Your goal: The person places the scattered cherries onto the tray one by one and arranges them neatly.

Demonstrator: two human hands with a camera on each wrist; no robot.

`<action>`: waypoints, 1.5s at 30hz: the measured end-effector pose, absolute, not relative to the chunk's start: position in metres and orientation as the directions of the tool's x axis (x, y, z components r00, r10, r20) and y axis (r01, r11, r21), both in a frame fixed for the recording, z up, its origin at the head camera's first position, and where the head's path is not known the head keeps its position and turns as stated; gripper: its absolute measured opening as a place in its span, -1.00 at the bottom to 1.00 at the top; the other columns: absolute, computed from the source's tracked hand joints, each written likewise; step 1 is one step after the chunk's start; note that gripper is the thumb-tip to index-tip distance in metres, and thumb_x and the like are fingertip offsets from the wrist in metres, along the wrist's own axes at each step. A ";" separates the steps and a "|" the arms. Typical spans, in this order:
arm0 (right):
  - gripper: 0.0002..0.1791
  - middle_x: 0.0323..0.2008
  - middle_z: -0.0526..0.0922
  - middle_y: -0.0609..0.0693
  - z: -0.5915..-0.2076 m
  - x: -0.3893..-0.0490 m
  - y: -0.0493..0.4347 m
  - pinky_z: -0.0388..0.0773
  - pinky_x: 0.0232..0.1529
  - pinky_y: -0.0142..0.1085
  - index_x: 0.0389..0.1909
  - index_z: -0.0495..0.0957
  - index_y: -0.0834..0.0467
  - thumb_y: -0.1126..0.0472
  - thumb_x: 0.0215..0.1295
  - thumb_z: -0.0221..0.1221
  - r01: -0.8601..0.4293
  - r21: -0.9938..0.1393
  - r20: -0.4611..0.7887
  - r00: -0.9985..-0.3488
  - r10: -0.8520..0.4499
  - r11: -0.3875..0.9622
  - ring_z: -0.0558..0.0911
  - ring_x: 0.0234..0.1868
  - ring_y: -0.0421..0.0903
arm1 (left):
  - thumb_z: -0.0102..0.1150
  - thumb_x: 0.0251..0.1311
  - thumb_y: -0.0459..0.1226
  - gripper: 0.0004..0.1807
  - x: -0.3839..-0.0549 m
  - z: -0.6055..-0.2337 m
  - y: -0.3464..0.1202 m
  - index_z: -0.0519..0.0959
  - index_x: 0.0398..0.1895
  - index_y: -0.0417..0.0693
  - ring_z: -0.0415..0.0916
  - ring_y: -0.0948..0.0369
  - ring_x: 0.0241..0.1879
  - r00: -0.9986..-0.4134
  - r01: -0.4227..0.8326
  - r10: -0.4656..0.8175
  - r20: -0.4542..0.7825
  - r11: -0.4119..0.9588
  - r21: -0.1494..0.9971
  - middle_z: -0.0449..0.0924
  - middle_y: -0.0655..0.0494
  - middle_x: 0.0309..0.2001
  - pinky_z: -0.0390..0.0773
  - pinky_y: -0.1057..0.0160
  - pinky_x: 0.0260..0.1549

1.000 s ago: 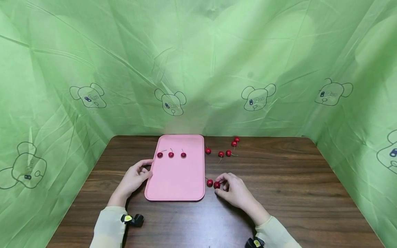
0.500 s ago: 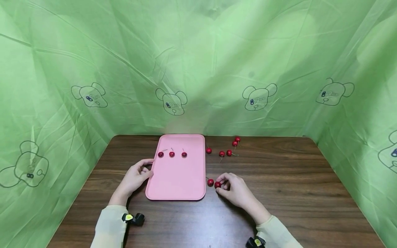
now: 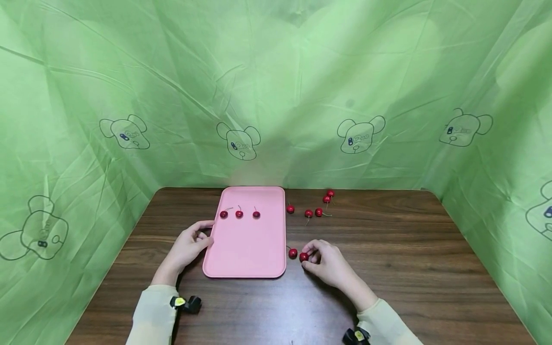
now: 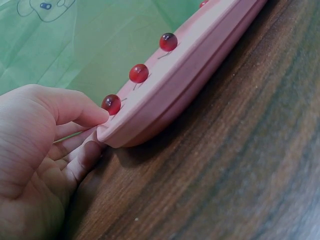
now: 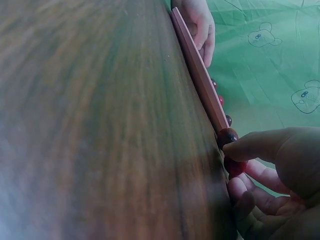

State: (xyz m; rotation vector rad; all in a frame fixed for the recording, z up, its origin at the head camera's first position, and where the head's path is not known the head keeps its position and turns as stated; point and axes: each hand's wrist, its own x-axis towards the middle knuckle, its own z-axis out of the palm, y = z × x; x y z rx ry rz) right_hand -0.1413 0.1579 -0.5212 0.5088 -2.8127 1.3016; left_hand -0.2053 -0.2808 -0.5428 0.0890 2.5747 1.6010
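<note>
A pink tray [image 3: 243, 254] lies on the table with three stemmed cherries on its far half, one of them the middle cherry [image 3: 239, 214]. My left hand [image 3: 187, 247] pinches the tray's left rim; the left wrist view shows thumb and fingers at that edge. Right of the tray, my right hand [image 3: 327, 263] holds a cherry [image 3: 304, 257] between thumb and fingertips, low over or on the table. Beside it, close to the tray's right edge, sits another cherry [image 3: 293, 253]. In the right wrist view the thumb partly covers the held cherry [image 5: 235, 166].
Several more cherries lie on the wooden table [image 3: 388, 249] beyond the right hand, including a cherry [image 3: 291, 209] near the tray and a pair of touching cherries [image 3: 328, 196] at the back. A green curtain [image 3: 293, 96] with mouse-like drawings encloses the back and sides.
My right hand has shifted very slightly right with its cherry, widening the gap to the neighbouring cherry. The left hand and the tray keep their places.
</note>
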 end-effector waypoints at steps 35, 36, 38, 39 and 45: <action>-0.72 -0.24 0.72 -0.10 -0.506 -0.149 0.163 0.66 -0.31 -0.35 -0.16 0.76 0.06 0.36 0.17 0.58 -0.323 -0.771 0.208 -0.942 -0.262 0.549 0.75 -0.29 -0.15 | 0.35 0.41 -0.40 -0.45 -0.207 -0.547 -0.280 0.56 0.45 -0.12 0.56 0.16 -0.28 -0.994 0.008 0.098 -0.040 0.442 0.897 0.64 -0.07 -0.21 0.58 0.32 -0.31; -0.72 -0.25 0.71 -0.11 -0.505 -0.149 0.163 0.65 -0.31 -0.35 -0.16 0.76 0.05 0.35 0.18 0.59 -0.315 -0.773 0.202 -0.945 -0.257 0.551 0.74 -0.29 -0.16 | 0.36 0.40 -0.40 -0.45 -0.207 -0.546 -0.280 0.56 0.45 -0.12 0.56 0.16 -0.28 -0.994 0.008 0.099 -0.039 0.442 0.897 0.64 -0.07 -0.21 0.58 0.31 -0.31; -0.73 -0.26 0.71 -0.12 -0.504 -0.149 0.162 0.65 -0.31 -0.35 -0.16 0.76 0.04 0.33 0.19 0.59 -0.301 -0.777 0.191 -0.950 -0.249 0.553 0.74 -0.29 -0.16 | 0.36 0.40 -0.40 -0.45 -0.206 -0.546 -0.279 0.57 0.45 -0.11 0.57 0.15 -0.28 -0.994 0.008 0.098 -0.040 0.443 0.897 0.65 -0.07 -0.22 0.58 0.32 -0.31; -0.73 -0.26 0.71 -0.12 -0.503 -0.149 0.161 0.64 -0.31 -0.36 -0.16 0.76 0.03 0.33 0.19 0.59 -0.294 -0.780 0.185 -0.952 -0.244 0.553 0.73 -0.28 -0.17 | 0.36 0.40 -0.40 -0.45 -0.206 -0.546 -0.279 0.57 0.45 -0.11 0.57 0.15 -0.28 -0.994 0.009 0.099 -0.038 0.442 0.897 0.65 -0.07 -0.22 0.58 0.31 -0.32; -0.74 -0.28 0.70 -0.12 -0.499 -0.156 0.155 0.63 -0.30 -0.36 -0.16 0.77 0.03 0.31 0.19 0.59 -0.301 -0.783 0.200 -0.950 -0.239 0.544 0.72 -0.29 -0.17 | 0.37 0.40 -0.40 -0.46 -0.206 -0.547 -0.280 0.58 0.44 -0.09 0.58 0.15 -0.29 -0.995 0.015 0.098 -0.032 0.444 0.896 0.65 -0.06 -0.23 0.58 0.32 -0.32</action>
